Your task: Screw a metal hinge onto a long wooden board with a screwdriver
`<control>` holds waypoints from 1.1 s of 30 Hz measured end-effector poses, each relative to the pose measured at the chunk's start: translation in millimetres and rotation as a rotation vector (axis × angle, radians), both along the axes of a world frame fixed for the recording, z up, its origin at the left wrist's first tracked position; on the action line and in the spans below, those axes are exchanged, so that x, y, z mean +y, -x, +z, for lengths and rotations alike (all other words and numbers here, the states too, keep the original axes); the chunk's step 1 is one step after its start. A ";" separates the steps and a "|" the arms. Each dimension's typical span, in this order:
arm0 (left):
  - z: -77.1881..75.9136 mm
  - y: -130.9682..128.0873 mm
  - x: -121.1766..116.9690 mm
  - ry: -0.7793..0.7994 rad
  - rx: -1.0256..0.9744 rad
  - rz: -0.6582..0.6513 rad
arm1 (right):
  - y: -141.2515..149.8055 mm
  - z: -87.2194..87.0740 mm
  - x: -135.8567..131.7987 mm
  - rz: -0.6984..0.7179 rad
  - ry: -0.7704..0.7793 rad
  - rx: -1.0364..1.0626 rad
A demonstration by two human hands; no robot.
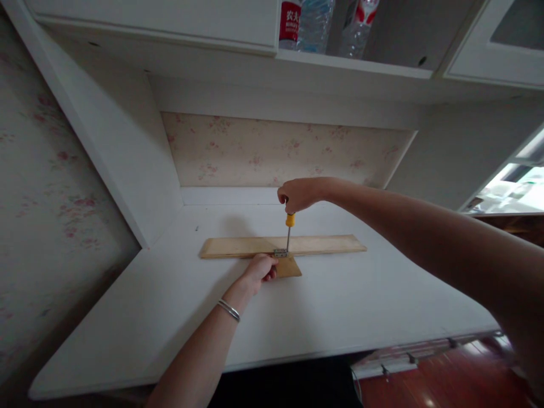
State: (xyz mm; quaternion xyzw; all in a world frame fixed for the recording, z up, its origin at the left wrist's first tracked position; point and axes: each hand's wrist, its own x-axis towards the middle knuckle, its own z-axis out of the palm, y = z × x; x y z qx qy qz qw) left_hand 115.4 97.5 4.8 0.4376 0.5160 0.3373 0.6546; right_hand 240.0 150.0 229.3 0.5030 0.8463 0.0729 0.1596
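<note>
My right hand [301,194] is closed around the handle of a yellow screwdriver [289,220], which stands nearly upright. Its tip meets the right end of a small metal hinge [280,253]. The hinge lies where a long wooden board [327,243] meets a smaller wooden piece [290,267] on its near side. With fingers curled, my left hand [260,267] grips the smaller piece at its left, close to the hinge. A silver bangle [229,309] circles my left wrist. The screw under the tip is too small to make out.
A white desk top [161,317] carries the boards. Above it hangs a white cabinet with an open shelf [357,62] of plastic bottles [314,25]. A white side panel [114,136] bounds the left, and a window [514,175] is at the right.
</note>
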 end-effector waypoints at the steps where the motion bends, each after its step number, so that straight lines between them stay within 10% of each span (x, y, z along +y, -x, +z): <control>1: 0.2 0.0 0.9 0.005 -0.002 0.001 | 0.4 0.5 0.0 -0.013 -0.011 -0.005; 33: 6.4 -14.5 0.5 -0.086 0.193 0.184 | -14.0 -0.9 4.0 0.081 -0.056 0.101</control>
